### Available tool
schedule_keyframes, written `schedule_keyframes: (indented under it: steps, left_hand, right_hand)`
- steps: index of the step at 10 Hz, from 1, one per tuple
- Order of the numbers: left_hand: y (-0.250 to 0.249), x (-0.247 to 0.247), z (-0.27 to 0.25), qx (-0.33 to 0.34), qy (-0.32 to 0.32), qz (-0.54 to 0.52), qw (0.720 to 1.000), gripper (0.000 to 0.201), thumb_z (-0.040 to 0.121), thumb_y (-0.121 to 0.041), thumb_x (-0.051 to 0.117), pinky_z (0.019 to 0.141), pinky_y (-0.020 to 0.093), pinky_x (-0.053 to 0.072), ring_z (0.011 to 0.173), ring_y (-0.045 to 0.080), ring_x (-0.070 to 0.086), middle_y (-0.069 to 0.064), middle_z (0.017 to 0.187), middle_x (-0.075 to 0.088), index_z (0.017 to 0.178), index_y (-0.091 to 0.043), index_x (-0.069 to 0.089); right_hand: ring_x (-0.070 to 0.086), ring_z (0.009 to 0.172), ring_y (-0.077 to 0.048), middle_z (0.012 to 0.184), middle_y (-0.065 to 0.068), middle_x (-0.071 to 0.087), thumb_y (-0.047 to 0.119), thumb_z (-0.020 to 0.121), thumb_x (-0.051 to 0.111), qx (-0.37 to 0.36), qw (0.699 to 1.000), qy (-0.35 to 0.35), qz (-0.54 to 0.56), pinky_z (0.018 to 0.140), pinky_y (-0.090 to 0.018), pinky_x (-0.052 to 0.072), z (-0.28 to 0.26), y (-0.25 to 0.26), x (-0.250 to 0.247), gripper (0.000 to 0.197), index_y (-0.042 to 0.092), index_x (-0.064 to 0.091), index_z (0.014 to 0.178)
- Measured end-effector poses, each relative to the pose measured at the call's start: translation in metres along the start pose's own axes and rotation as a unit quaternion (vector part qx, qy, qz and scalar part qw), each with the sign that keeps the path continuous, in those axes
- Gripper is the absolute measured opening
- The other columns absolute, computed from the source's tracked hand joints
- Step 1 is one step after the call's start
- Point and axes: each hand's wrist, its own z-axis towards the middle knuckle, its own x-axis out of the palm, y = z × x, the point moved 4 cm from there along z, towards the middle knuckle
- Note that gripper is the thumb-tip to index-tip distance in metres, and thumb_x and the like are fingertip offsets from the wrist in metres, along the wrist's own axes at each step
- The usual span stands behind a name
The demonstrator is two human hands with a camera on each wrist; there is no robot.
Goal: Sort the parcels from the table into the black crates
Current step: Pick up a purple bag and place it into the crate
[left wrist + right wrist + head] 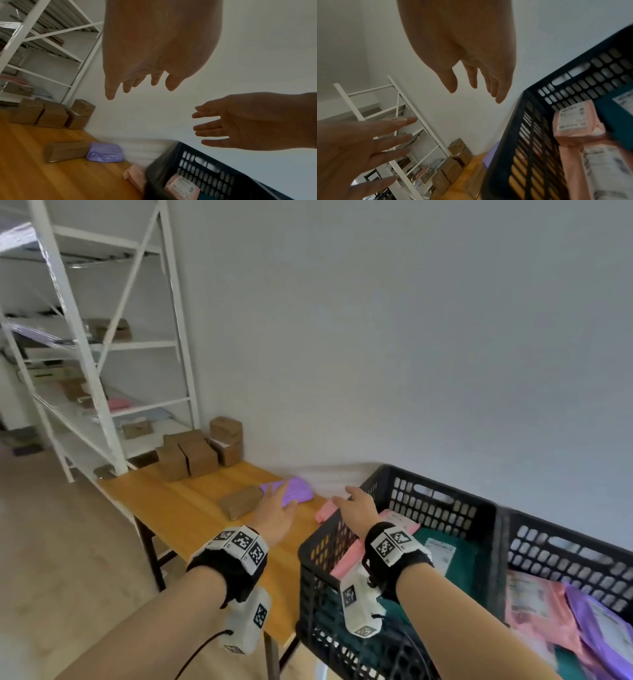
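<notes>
While both of our hands hang in the air with nothing in them, the left hand (pixel 275 515) reaches out over the wooden table (pixel 178 508), its fingers (pixel 109 89) straight and loosely spread. Just beyond those fingertips lies a purple parcel (pixel 296 491), and to their left, touching it, a flat brown parcel (pixel 239 501). Our right hand (pixel 359 510) is stretched forward beside the left, fingers (pixel 500 89) relaxed and nearly straight, over the near corner of the nearer black crate (pixel 445 501). A pink parcel (pixel 325 510) lies on the table just below and left of the right fingertips, against the crate's outer wall. Behind the right fingers, inside that crate, we see pink and teal parcels with white labels. A second black crate (pixel 565 542) farther right holds pink and purple ones. Well past the left fingers, brown boxes (pixel 198 453) are stacked by the wall, next to a white shelf rack (pixel 85 364).
</notes>
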Motion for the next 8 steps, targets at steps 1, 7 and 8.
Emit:
schedule_keyframes:
  steps: [1, 7, 8]
  left_hand:
    - [0.042, -0.026, 0.016, 0.001, 0.017, 0.014, 1.000, 0.054, 0.102, -0.026, 0.037, 0.114, 0.032, 0.017, 0.145, 0.025, 0.015, 0.012, 0.158, 0.012, 0.151, -0.016, 0.019]
    - [0.210, -0.065, 0.129, -0.075, 0.076, -0.015, 0.994, 0.058, 0.101, -0.034, 0.036, 0.109, 0.041, 0.034, 0.141, 0.027, 0.029, 0.009, 0.159, 0.010, 0.152, -0.021, 0.013]
    - [0.216, -0.050, 0.162, -0.063, 0.095, 0.012, 0.993, 0.057, 0.102, -0.032, 0.035, 0.111, 0.038, 0.031, 0.144, 0.025, 0.021, 0.010, 0.158, 0.013, 0.152, -0.017, 0.013]
  right_hand:
    - [0.058, 0.112, -0.032, 0.119, -0.015, 0.060, 0.017, 0.086, 0.055, 0.016, 1.000, -0.015, 0.010, 0.100, -0.036, 0.046, 0.014, 0.010, 0.050, 0.050, 0.003, 0.048, 0.133]
    - [0.047, 0.126, -0.027, 0.137, -0.013, 0.049, 0.013, 0.092, 0.051, 0.022, 0.995, 0.004, -0.093, 0.066, -0.004, 0.027, 0.137, 0.017, 0.211, 0.048, 0.008, 0.042, 0.139]
    - [0.042, 0.131, -0.026, 0.142, -0.012, 0.045, 0.010, 0.097, 0.043, 0.079, 0.996, -0.026, -0.009, 0.080, -0.010, 0.035, 0.163, 0.008, 0.214, 0.041, 0.008, 0.042, 0.139]
